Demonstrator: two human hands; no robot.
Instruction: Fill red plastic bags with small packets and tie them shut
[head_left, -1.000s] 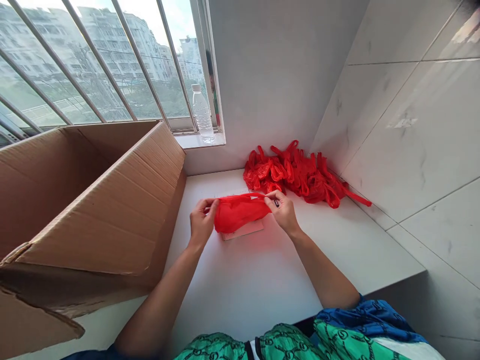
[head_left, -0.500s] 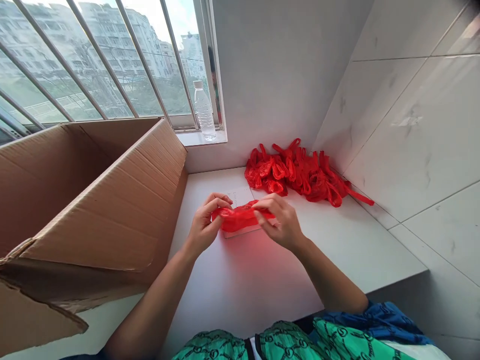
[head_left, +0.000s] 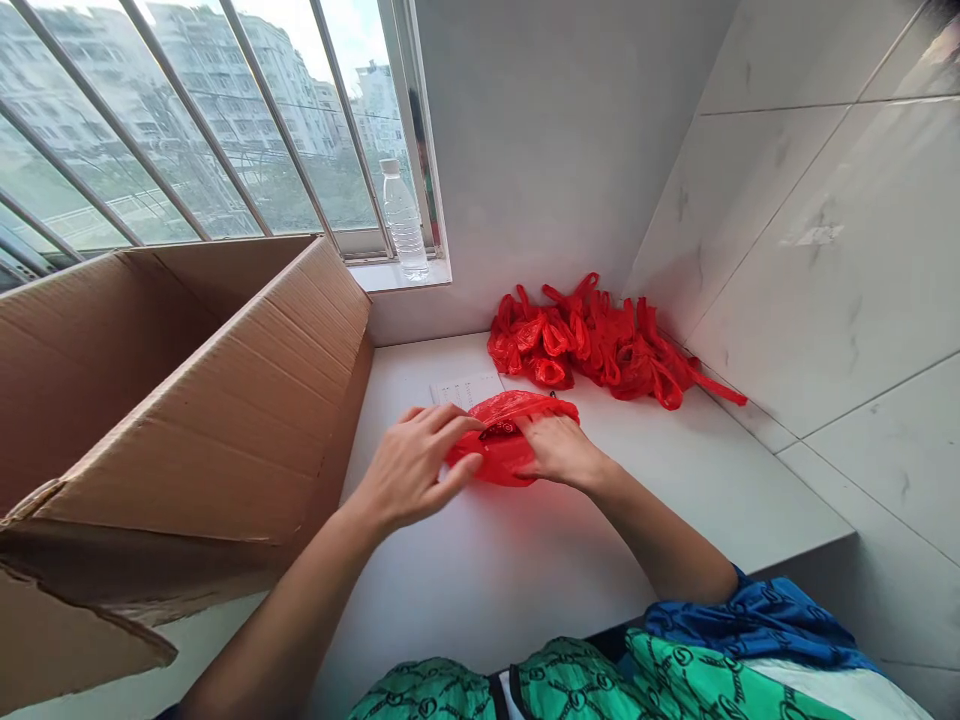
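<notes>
A red plastic bag (head_left: pixel 510 440) lies bunched on the white counter (head_left: pixel 525 560), partly over a white sheet of paper (head_left: pixel 465 390). My left hand (head_left: pixel 412 465) rests on the bag's left side with fingers stretched over it. My right hand (head_left: pixel 559 450) presses on the bag's right side, fingers curled into the plastic. Behind them, in the corner, lies a pile of red plastic bags (head_left: pixel 600 345).
A large open cardboard box (head_left: pixel 187 420) fills the left side, its flap hanging toward me. A clear water bottle (head_left: pixel 403 220) stands on the window sill (head_left: pixel 397 275). Tiled walls close off the right and the back. The counter's front edge is near my lap.
The bag was stretched between both hands above the counter; now it is down on the counter, and both hands have come lower and press on it.
</notes>
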